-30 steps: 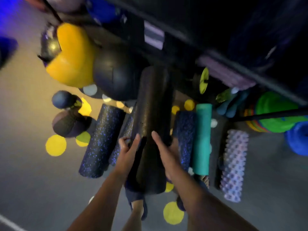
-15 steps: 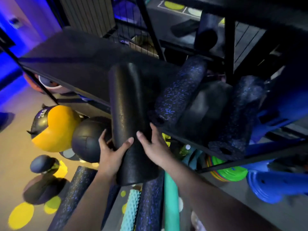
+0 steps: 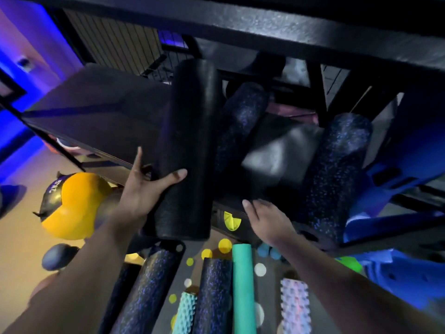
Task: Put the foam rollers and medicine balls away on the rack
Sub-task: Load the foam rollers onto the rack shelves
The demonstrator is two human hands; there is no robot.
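A long plain black foam roller (image 3: 190, 141) lies lengthwise on the black rack shelf (image 3: 96, 116), its near end sticking out past the shelf edge. My left hand (image 3: 144, 191) grips its lower left side, thumb across the front. My right hand (image 3: 267, 220) is off the roller, fingers spread near the shelf's front edge. Two blue-speckled black rollers (image 3: 240, 124) (image 3: 337, 169) and a black foam block (image 3: 281, 155) rest on the same shelf. On the floor below lie speckled rollers (image 3: 149, 290) (image 3: 214, 295), a teal smooth roller (image 3: 243, 288), and bumpy rollers (image 3: 185, 312) (image 3: 295, 307).
A yellow-and-black medicine ball (image 3: 72, 203) and a small dark ball (image 3: 56, 256) sit lower left under the shelf. Blue plastic steps (image 3: 404, 165) fill the right. A black upper shelf beam (image 3: 289, 22) runs overhead. A wire grid (image 3: 149, 56) backs the rack.
The black roller has slid further onto the shelf. My right hand has let go of it and moved right; my left hand still holds it.
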